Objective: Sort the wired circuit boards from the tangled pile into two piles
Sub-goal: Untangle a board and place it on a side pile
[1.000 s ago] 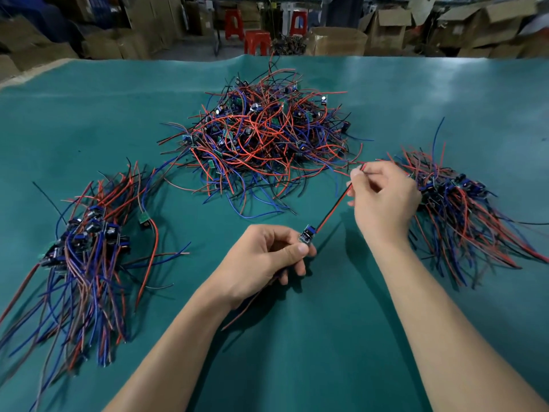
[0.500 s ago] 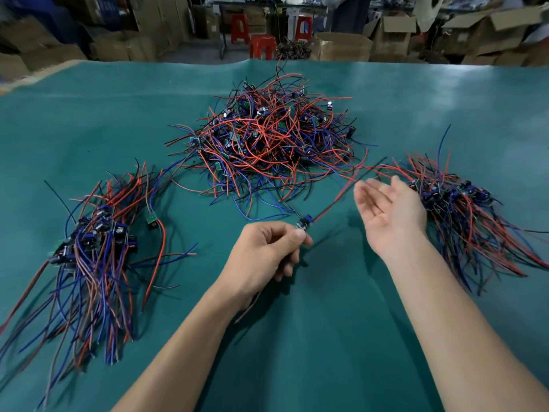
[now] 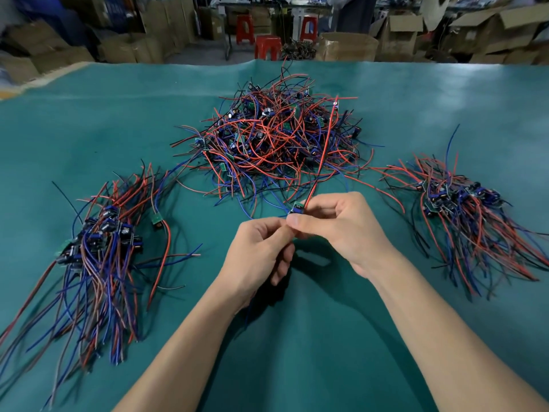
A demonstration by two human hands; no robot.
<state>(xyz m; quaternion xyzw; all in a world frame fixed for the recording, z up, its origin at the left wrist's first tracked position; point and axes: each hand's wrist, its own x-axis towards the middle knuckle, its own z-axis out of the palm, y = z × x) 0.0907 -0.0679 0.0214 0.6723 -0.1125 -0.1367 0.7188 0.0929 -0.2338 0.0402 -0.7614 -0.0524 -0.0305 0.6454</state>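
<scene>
**Both hands now closing on one board at the near middle of the table**

Nearest the near edge, the two forearms are converging over the green table (image 3: 297, 367). The left hand (image 3: 258, 254) is pinching the lower end of a single wired circuit board (image 3: 296, 210) between thumb and forefinger, its other fingers curled under. The right hand (image 3: 335, 224), which half a second ago was lying open and palm-up beside the right pile, is now curling round the same board from the other side, thumb pressing near the left thumb. The board's red-and-black wire (image 3: 322, 153), a second ago being stretched out sideways by the right hand, is now standing up and leaning away over the heap behind.

This is reading as a check or a handover: the board is freed from the tangle and is likely being inspected before it goes to one side.

Further out, the left pile (image 3: 98, 248) is lying toward the left edge and the right pile (image 3: 463, 209) toward the right edge, both well apart from the hands. Farthest, at the middle of the table, the tangled pile (image 3: 273, 144) is still sizeable, so much sorting is remaining.
</scene>
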